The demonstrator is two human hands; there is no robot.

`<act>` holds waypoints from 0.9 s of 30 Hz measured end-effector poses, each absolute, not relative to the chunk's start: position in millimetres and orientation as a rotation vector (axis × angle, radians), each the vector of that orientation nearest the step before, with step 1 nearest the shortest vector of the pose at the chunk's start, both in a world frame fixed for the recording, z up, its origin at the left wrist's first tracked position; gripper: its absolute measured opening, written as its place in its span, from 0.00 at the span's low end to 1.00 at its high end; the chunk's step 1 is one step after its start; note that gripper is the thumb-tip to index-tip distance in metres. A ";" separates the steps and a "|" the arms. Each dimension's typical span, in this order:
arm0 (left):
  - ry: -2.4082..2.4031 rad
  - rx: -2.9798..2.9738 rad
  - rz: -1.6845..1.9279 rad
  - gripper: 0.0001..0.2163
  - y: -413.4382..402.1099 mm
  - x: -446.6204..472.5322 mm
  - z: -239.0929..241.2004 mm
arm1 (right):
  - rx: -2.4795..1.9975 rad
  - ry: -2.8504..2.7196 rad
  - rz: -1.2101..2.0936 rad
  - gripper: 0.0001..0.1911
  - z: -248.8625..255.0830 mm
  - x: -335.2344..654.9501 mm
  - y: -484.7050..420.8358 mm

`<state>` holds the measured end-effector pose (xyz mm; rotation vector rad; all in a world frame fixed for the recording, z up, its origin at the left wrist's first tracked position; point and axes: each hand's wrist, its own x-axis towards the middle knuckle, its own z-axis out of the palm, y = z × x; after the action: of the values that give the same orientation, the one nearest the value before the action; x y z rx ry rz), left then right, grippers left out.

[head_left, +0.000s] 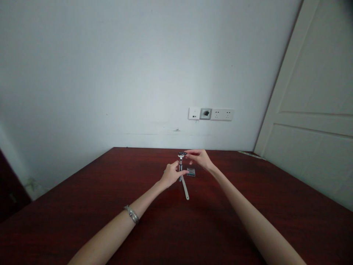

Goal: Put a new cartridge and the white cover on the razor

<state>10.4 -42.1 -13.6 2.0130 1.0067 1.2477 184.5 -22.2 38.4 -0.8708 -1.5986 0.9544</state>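
A razor point(181, 162) with a silver-and-black handle stands upright at the middle of the table, its dark head at the top. My left hand point(171, 175) is closed round the lower handle, thumb and fingers pinching it. At the right end of the razor's head, the fingertips of my right hand point(200, 158) are closed in a pinch. A small clear case point(191, 172) lies flat between my hands. Below the razor lies a long pale stick point(185, 189) with a small hole at its near end; its far end is hidden behind my left hand.
The dark red wooden table point(82, 206) reaches back to a white wall. On that wall is a row of sockets point(222, 114). A white panelled door point(311, 129) rises along the right side. A thin pale strip point(251, 155) lies at the table's back right edge.
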 end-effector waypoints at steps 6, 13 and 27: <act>1.040 2.043 1.274 0.15 -44.3 12.4 -15.1 | -0.914 -1.618 0.961 0.21 41.1 182.8 -26.3; 1.030 2.033 1.280 0.14 -44.8 12.6 -16.0 | -0.926 -1.666 0.927 0.20 45.5 179.4 -30.7; 1.006 1.954 1.255 0.16 -41.8 11.5 -17.3 | -0.908 -1.737 0.905 0.19 50.2 179.2 -36.9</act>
<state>11.5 -41.8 -17.3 1.9538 1.0064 1.2555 179.2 -36.9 50.2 -0.9085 -1.7366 0.9046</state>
